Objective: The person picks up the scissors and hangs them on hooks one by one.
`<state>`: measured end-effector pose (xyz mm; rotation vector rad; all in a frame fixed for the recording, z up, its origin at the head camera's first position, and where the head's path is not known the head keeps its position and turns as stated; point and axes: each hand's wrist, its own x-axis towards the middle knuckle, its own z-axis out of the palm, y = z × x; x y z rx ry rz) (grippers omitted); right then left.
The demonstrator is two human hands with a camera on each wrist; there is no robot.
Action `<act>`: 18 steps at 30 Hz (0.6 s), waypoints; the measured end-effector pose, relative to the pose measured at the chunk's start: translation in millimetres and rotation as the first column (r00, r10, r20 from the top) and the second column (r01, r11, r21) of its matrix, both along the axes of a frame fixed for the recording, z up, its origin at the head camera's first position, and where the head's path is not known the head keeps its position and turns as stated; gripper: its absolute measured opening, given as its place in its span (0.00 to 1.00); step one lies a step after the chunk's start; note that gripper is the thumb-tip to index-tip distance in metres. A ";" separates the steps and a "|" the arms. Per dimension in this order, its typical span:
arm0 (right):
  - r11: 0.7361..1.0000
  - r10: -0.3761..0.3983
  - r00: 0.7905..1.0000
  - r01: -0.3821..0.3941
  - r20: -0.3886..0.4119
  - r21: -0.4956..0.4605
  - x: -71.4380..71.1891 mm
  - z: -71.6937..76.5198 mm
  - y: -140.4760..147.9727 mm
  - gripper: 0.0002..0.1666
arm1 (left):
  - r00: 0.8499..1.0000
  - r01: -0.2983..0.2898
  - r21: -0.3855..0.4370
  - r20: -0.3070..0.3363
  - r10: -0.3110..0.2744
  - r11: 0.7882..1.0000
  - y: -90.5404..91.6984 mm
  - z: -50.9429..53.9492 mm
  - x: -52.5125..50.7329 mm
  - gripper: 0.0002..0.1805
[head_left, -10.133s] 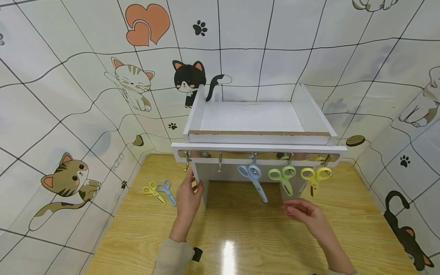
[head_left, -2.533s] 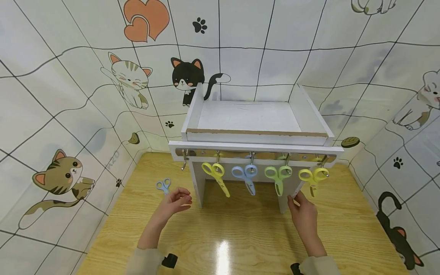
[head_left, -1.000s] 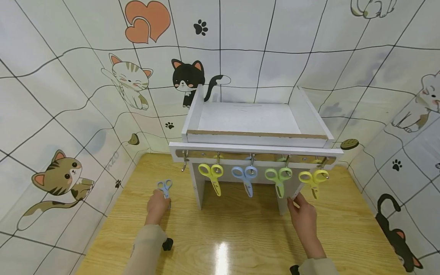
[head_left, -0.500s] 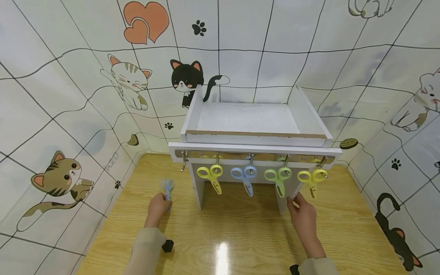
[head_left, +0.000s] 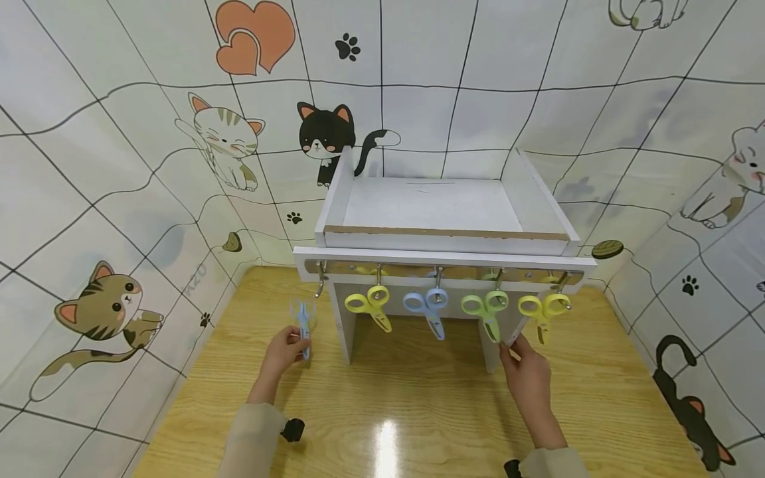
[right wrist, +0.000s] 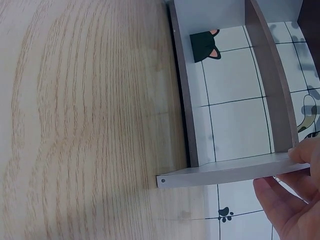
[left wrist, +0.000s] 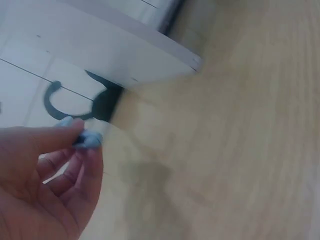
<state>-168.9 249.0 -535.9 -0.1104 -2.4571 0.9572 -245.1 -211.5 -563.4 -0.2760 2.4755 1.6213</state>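
My left hand [head_left: 282, 352] pinches a pair of light blue scissors [head_left: 304, 317] by the blade end, handle loops pointing away, left of the white shelf [head_left: 448, 241]. In the left wrist view, thumb and fingertips of the left hand [left wrist: 50, 175] meet on the scissors [left wrist: 91, 139], mostly hidden there. My right hand [head_left: 528, 385] grips the front edge of the shelf's right side panel; the right wrist view has thumb and fingers on either side of that panel [right wrist: 225, 170]. From hooks along the shelf's front hang yellow scissors [head_left: 375, 311], blue scissors [head_left: 427, 307], green scissors [head_left: 487, 311] and another yellow pair [head_left: 542, 312].
The leftmost metal hook [head_left: 320, 279] is on the shelf's front rail. An open tray-like top [head_left: 439, 202] with raised sides sits above it. Wood-grain tabletop [head_left: 382, 411] lies under everything, and a cat-patterned wall covering [head_left: 454, 60] encloses the back and sides.
A yellow pair from the table now hangs on the second hook. My left hand has taken hold of the blue scissors from the table and moved them slightly right. The right hand stays on the panel.
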 end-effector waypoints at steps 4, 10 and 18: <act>1.000 0.007 1.000 -0.007 0.002 -0.009 0.2 -0.7 0.8 0.15 | 0.998 0.000 0.145 -0.057 0.009 0.989 5.6 22.5 -0.2 0.15; 1.000 0.024 0.999 -0.024 -0.021 -0.001 0.0 -1.3 1.3 0.14 | 0.986 -0.001 0.273 -0.159 0.047 0.962 14.1 67.7 5.2 0.18; 1.000 0.023 0.999 -0.023 -0.034 -0.007 0.5 -1.3 1.0 0.14 | 0.938 -0.006 0.391 -0.316 0.140 0.920 24.2 115.3 17.8 0.13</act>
